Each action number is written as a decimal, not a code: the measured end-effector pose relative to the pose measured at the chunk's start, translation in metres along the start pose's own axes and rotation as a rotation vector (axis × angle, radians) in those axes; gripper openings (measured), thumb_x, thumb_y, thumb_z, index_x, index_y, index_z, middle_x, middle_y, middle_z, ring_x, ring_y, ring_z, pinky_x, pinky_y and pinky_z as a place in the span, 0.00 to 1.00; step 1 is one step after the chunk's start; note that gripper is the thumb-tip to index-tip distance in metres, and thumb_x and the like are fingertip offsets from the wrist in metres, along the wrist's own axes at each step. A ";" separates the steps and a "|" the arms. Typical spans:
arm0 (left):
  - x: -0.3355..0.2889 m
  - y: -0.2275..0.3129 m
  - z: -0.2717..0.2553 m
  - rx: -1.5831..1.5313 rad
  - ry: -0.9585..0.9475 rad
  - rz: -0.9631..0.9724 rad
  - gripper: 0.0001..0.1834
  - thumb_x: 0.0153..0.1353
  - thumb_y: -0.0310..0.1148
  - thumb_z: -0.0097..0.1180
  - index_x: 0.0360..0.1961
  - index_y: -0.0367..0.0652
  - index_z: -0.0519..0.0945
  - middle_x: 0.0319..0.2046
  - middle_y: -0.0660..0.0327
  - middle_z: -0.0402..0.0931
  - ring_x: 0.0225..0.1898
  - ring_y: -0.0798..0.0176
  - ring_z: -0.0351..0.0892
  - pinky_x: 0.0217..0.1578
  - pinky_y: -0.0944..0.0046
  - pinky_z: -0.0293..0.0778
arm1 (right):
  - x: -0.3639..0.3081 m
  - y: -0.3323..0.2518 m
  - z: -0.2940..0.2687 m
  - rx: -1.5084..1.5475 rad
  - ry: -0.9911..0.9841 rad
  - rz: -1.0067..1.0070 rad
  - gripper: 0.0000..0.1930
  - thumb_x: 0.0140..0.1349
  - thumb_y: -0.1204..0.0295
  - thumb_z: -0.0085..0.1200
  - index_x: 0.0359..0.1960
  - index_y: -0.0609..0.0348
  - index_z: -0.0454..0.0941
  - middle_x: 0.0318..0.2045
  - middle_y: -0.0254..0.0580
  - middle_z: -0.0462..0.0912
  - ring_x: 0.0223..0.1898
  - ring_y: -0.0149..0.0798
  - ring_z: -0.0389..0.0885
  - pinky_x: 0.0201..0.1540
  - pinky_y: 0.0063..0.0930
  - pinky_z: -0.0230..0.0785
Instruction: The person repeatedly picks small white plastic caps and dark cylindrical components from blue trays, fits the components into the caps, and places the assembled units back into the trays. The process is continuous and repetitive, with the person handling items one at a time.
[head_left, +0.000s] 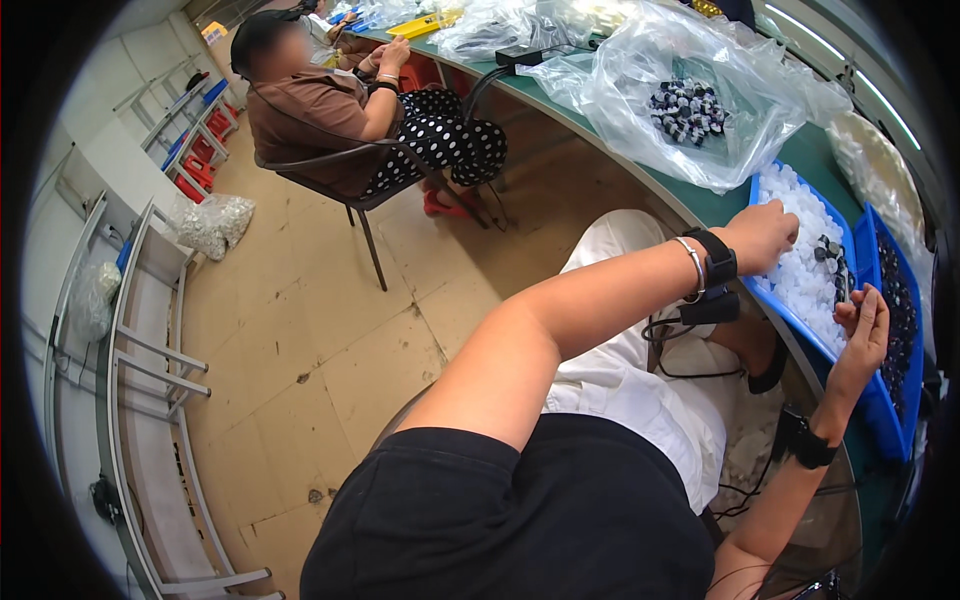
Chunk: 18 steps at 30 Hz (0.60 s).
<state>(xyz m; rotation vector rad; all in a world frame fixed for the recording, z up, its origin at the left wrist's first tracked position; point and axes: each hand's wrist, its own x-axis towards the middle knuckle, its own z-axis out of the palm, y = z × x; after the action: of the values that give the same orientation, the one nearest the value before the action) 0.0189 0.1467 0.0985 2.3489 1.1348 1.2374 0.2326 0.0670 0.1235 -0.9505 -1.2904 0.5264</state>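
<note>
My left hand [762, 237] is over the near edge of a blue tray [797, 318] filled with small white plastic pieces [795, 207]. Its fingers are curled together, and what they hold, if anything, is hidden. At the tray's right side my right hand [866, 328] is raised with thumb and fingers drawn together. Something small and dark shows at its fingertips, too small to name. A few black-and-clear small parts [829, 249] lie on top of the white pieces between my hands. Both wrists wear black bands.
A second blue tray [908, 425] with dark small parts stands to the right. Behind lies an open clear plastic bag [628, 95] with black-and-white parts [690, 112] on the green table [700, 200]. Another person [320, 110] sits farther along. Metal racks [150, 400] stand at left.
</note>
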 end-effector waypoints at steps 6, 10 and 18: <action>-0.003 0.002 -0.010 -0.342 0.224 0.015 0.10 0.51 0.30 0.63 0.33 0.37 0.81 0.28 0.55 0.77 0.30 0.60 0.79 0.33 0.63 0.75 | -0.011 -0.004 0.000 0.168 -0.088 0.085 0.11 0.71 0.66 0.46 0.41 0.62 0.74 0.36 0.36 0.78 0.30 0.24 0.78 0.32 0.17 0.72; -0.033 0.040 -0.034 -0.683 0.067 -0.122 0.08 0.57 0.30 0.61 0.37 0.38 0.80 0.25 0.66 0.75 0.26 0.75 0.73 0.27 0.72 0.70 | -0.038 -0.030 0.022 0.216 -0.135 0.096 0.10 0.71 0.68 0.44 0.40 0.64 0.72 0.37 0.41 0.79 0.28 0.25 0.77 0.31 0.17 0.71; -0.135 0.075 -0.011 -0.931 0.027 -0.277 0.11 0.63 0.32 0.58 0.44 0.38 0.81 0.33 0.65 0.72 0.29 0.75 0.73 0.29 0.73 0.68 | -0.112 -0.018 0.053 -0.082 -0.271 0.089 0.06 0.70 0.73 0.45 0.35 0.62 0.69 0.24 0.31 0.73 0.23 0.22 0.70 0.26 0.17 0.64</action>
<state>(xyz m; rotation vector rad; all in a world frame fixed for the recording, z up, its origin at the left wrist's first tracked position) 0.0046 -0.0043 0.0662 1.4338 0.6306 1.3012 0.1525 -0.0157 0.0750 -1.0343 -1.5266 0.6935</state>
